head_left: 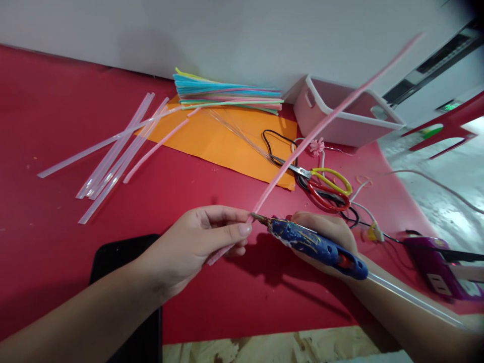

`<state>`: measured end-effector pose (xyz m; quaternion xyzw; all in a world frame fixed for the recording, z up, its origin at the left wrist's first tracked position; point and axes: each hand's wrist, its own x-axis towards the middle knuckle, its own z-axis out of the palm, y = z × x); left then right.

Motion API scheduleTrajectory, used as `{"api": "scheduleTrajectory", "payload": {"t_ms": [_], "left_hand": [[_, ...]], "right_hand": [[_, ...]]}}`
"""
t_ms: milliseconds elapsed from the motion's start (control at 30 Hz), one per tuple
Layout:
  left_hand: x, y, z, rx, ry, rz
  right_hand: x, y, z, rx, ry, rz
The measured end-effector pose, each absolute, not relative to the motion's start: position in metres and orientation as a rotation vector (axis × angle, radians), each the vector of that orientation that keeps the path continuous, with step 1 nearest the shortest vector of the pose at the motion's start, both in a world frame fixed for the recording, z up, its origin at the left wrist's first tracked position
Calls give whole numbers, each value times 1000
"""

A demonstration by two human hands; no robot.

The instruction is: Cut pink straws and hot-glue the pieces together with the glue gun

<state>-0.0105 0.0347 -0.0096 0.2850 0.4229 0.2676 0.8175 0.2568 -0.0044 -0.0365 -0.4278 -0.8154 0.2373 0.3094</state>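
Observation:
My left hand (206,242) pinches a long pink pipe cleaner (310,135) near its lower end, between thumb and fingers. Its free length slants up and far to the right. My right hand (328,234) is closed around a blue glue gun (313,244), whose body hides part of the fingers. The metal nozzle touches or nearly touches the pipe cleaner just beside my left fingertips. A clear glue stick (412,298) juts from the back of the gun, over my right forearm.
Glue sticks (117,146) lie left, beside orange paper (227,138) and a pipe cleaner bundle (227,93). Scissors (328,186) with red and yellow handles lie among cords. Behind stands a pale bin (348,123); a purple power strip (434,267) is right, a black tablet-like slab (124,252) under my left arm.

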Motion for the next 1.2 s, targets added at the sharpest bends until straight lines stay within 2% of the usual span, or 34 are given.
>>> {"api": "scheduleTrajectory", "payload": {"t_ms": [1200], "left_hand": [[-7,36,-6,488,883,585]], "right_hand": [[255,-5,-40,-1113,-2146,606]]}}
